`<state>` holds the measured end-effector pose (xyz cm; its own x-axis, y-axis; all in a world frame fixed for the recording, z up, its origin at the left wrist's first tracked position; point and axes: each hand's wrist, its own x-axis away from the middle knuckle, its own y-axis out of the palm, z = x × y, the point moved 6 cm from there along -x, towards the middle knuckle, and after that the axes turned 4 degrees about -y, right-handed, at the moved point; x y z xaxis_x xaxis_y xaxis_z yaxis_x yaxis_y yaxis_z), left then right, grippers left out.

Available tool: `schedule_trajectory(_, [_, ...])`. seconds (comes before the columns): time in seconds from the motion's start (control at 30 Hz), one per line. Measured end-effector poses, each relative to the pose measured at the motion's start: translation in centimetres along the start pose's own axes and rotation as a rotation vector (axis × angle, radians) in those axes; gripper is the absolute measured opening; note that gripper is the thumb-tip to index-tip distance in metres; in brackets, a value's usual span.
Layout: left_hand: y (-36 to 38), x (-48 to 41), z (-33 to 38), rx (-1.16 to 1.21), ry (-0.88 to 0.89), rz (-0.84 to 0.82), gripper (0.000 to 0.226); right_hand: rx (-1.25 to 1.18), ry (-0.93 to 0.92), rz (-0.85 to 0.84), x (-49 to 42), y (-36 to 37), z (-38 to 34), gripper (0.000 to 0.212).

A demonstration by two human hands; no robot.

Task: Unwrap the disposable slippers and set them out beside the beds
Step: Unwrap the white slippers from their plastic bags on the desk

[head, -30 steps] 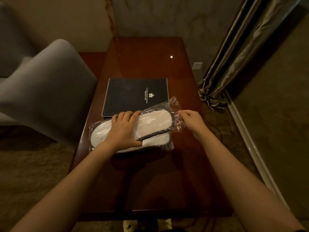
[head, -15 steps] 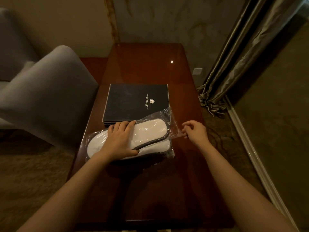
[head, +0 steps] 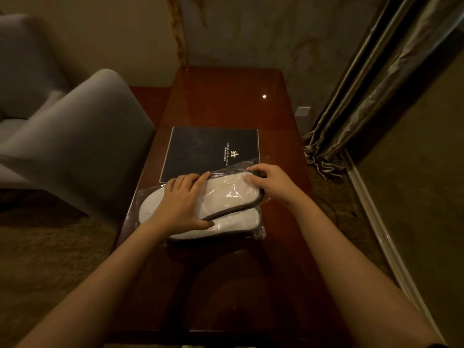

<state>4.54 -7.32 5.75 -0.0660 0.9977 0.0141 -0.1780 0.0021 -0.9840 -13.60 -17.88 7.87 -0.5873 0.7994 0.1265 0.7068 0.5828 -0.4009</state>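
Note:
A pair of white disposable slippers (head: 226, 194) with dark trim lies stacked inside a clear plastic wrapper (head: 259, 231) on the glossy brown table (head: 226, 101). My left hand (head: 184, 199) lies flat on the middle of the pack and presses it down, thumb at the near edge. My right hand (head: 271, 183) rests on the pack's right end, fingers curled over the wrapper where it covers the upper slipper. Whether those fingers pinch the plastic is unclear. No bed is in view.
A black hotel folder (head: 211, 150) lies on the table just behind the slippers. A grey armchair (head: 75, 136) stands to the left, its arm close to the table edge. Curtains (head: 371, 79) hang at the right above a carpeted floor (head: 411, 197).
My right hand has moved left from the loose end of the wrapper onto the pack's right end. The left hand has stayed pressed on the slippers.

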Motion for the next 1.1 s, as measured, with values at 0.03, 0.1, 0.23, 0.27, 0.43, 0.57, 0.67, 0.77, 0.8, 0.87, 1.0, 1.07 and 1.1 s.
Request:
schedule_trajectory(0.03, [0.0, 0.1, -0.5, -0.001, -0.004, -0.010, 0.118, -0.046, 0.019, -0.004, 0.0, -0.2, 0.3, 0.024])
schedule_trajectory(0.1, [0.2, 0.4, -1.5, -0.016, -0.008, -0.046, 0.119, -0.109, 0.038, 0.016, 0.1, -1.0, 1.0, 0.017])
schedule_trajectory(0.23, [0.7, 0.5, -2.1, -0.039, 0.020, -0.113, 0.121, 0.023, 0.082, -0.097, 0.1, -2.0, 2.1, 0.005])
schedule_trajectory(0.27, [0.8, 0.5, -2.0, -0.049, 0.032, -0.122, 0.121, 0.117, 0.089, -0.166, 0.0, -2.0, 2.0, 0.008])
schedule_trajectory(0.43, [0.7, -0.9, 0.0, -0.074, 0.128, -0.074, 0.120, 0.534, 0.062, -0.460, -1.9, -0.8, 0.4, 0.040])
schedule_trajectory(0.57, [0.7, -2.4, -0.5, -0.016, 0.109, -0.089, 0.121, 0.397, 0.036, -0.382, -3.0, -1.1, -0.5, 0.017])
schedule_trajectory(0.67, [1.0, -3.7, -1.5, 0.021, 0.099, -0.111, 0.122, 0.336, 0.021, -0.316, -3.1, -2.7, -0.4, 0.016])
schedule_trajectory(0.77, [1.4, -5.2, -3.0, 0.013, 0.036, -0.142, 0.120, 0.294, 0.046, -0.218, -3.2, -5.2, 0.2, 0.008])
schedule_trajectory(0.8, [1.5, -5.7, -3.6, 0.015, 0.013, -0.145, 0.118, 0.275, 0.059, -0.178, -3.2, -6.2, 0.5, 0.008])
schedule_trajectory(0.87, [1.5, -6.9, -4.5, 0.020, -0.009, -0.125, 0.113, 0.224, 0.080, -0.104, -3.3, -8.1, 1.0, 0.008])
schedule_trajectory(1.0, [1.2, -10.2, -4.9, 0.035, -0.008, -0.078, 0.105, 0.157, 0.130, 0.019, -3.6, -10.9, 1.9, 0.009])
schedule_trajectory(1.07, [1.4, -11.9, -4.8, 0.034, -0.011, -0.074, 0.101, 0.134, 0.158, 0.055, -3.8, -11.9, 2.4, 0.009])
schedule_trajectory(1.1, [1.6, -12.6, -4.9, 0.036, -0.016, -0.076, 0.100, 0.118, 0.169, 0.072, -3.8, -12.3, 2.5, 0.008])
